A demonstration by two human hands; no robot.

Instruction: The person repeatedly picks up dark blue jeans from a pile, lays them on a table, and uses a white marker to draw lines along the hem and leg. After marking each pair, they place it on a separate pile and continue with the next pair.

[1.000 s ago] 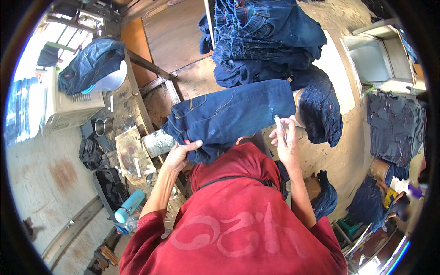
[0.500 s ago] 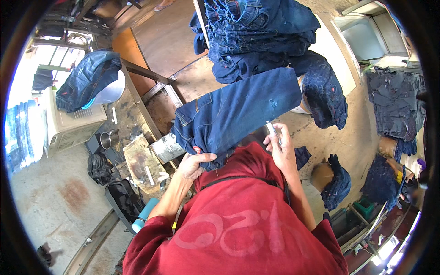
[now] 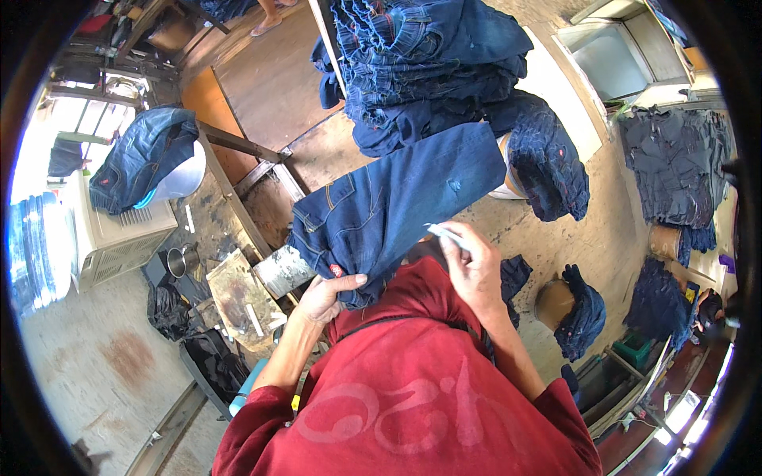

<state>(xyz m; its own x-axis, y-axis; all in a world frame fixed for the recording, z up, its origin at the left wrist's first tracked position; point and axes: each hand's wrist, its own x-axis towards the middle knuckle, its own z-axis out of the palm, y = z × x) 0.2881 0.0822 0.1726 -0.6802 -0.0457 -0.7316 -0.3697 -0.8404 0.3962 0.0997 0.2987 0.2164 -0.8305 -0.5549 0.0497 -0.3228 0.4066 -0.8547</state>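
Observation:
Dark blue jeans (image 3: 397, 186) are pulled over a pale, stained cylinder (image 3: 282, 272), a leg stretching away to the far right. A small frayed light patch shows near the end of that leg. My left hand (image 3: 321, 299) grips the waist end by a red label, thumb on top. Above the near edge of the leg, my right hand (image 3: 475, 276) pinches a slim pale tool (image 3: 446, 233) with a thin pointed tip. Its exact kind is unclear. The tip is close to the denim; whether it touches I cannot tell.
A tall jeans pile (image 3: 429, 63) stands ahead. More jeans drape over a round stand (image 3: 548, 163) at right and a basin (image 3: 186, 174) at left. A metal cup (image 3: 182, 260) and a stained board (image 3: 238, 297) lie left, near a beige appliance (image 3: 119, 230). Dark garments (image 3: 671, 163) hang far right.
My right hand has moved left and slightly down with the slim tool, closer to the middle of the jeans leg. My left hand keeps its hold. The whole view has shifted slightly.

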